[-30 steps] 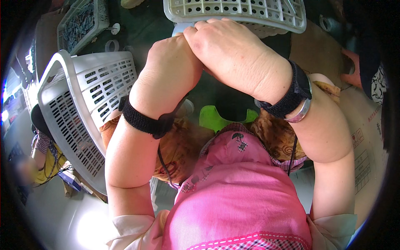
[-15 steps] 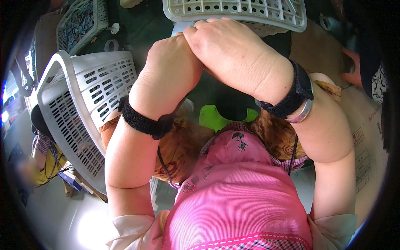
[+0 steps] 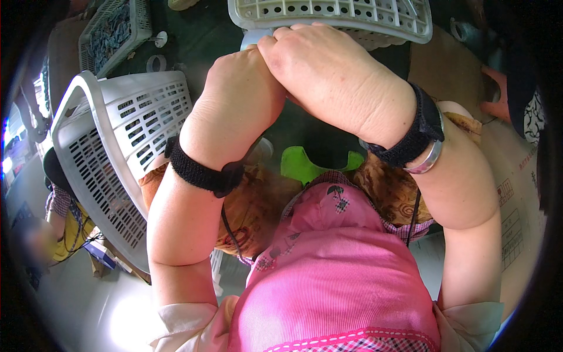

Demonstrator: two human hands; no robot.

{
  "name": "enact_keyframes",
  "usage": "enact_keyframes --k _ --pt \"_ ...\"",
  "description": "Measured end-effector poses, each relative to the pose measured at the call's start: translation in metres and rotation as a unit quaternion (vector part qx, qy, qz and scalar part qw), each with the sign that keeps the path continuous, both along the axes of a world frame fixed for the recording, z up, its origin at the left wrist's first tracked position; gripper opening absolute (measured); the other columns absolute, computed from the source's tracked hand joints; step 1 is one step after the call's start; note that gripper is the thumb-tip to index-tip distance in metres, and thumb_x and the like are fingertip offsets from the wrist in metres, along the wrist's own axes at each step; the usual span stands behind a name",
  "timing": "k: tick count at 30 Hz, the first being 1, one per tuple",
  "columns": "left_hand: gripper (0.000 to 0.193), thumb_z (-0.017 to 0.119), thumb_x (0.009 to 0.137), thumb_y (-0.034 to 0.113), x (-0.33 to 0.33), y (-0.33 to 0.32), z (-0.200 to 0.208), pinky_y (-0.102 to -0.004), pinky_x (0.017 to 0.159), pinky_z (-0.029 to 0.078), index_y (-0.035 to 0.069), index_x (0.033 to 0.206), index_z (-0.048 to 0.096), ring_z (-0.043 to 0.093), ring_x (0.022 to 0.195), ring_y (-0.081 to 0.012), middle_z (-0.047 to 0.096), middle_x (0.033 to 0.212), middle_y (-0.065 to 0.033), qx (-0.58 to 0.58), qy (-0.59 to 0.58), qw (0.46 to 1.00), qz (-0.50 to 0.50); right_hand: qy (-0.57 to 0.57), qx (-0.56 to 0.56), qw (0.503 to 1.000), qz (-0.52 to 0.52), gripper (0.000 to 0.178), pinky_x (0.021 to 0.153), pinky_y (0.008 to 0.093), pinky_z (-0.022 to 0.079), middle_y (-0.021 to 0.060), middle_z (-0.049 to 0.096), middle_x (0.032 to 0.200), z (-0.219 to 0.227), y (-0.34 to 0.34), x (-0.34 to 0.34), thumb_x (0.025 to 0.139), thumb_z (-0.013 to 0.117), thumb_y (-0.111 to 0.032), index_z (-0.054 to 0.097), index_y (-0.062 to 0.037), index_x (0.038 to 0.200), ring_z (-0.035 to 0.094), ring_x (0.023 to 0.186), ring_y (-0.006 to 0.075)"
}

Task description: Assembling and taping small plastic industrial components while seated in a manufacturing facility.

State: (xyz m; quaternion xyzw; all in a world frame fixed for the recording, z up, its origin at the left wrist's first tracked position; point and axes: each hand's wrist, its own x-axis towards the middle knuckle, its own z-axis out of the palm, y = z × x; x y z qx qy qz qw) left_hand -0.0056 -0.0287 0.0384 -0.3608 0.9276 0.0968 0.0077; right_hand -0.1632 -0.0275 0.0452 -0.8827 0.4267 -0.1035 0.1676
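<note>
My left hand (image 3: 243, 82) and my right hand (image 3: 314, 56) meet in front of me at the top of the picture, the right one lapping over the edge of the left. Both are bent at the knuckles with the fingers curled away and down. What they grip is hidden behind them. A pale bluish-white smooth piece (image 3: 255, 37) shows just beyond the left hand's knuckles. Right behind my hands stands a white perforated plastic basket (image 3: 328, 10). Black bands circle both wrists, and a metal bracelet sits beside the right one.
White slotted baskets (image 3: 143, 111) stand close at my left. Farther left is a basket of small bluish pieces (image 3: 111, 35). A bright green curved piece (image 3: 299, 164) lies between my knees. Cardboard (image 3: 510, 193) spreads at the right, near another person's arm (image 3: 495, 97).
</note>
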Motion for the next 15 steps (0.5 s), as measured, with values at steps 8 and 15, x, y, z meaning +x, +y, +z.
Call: enact_keyframes --k 8,15 --pt "0.004 0.059 0.072 0.009 -0.0001 -0.0003 0.0022 -0.0323 0.059 0.05 0.008 0.075 0.061 0.063 0.072 -0.0223 0.061 0.075 -0.008 0.004 -0.005 1.0 -0.004 0.002 -0.013 1.0 0.002 0.012 0.072 0.035 0.052 0.0147 0.064 0.08 -0.0013 0.0002 0.0012 0.079 0.055 -0.005 0.057 0.0 0.09 0.065 0.08 0.0273" --pt "0.004 0.059 0.072 0.009 -0.0013 0.0003 0.0044 -0.0324 0.059 0.05 0.008 0.075 0.061 0.064 0.073 -0.0225 0.062 0.076 -0.0082 0.012 -0.012 1.0 0.005 0.001 -0.018 1.0 0.003 0.012 0.072 0.0348 0.052 0.0148 0.064 0.079 -0.0005 0.0002 0.0013 0.078 0.055 -0.005 0.057 0.0001 0.089 0.065 0.08 0.0272"
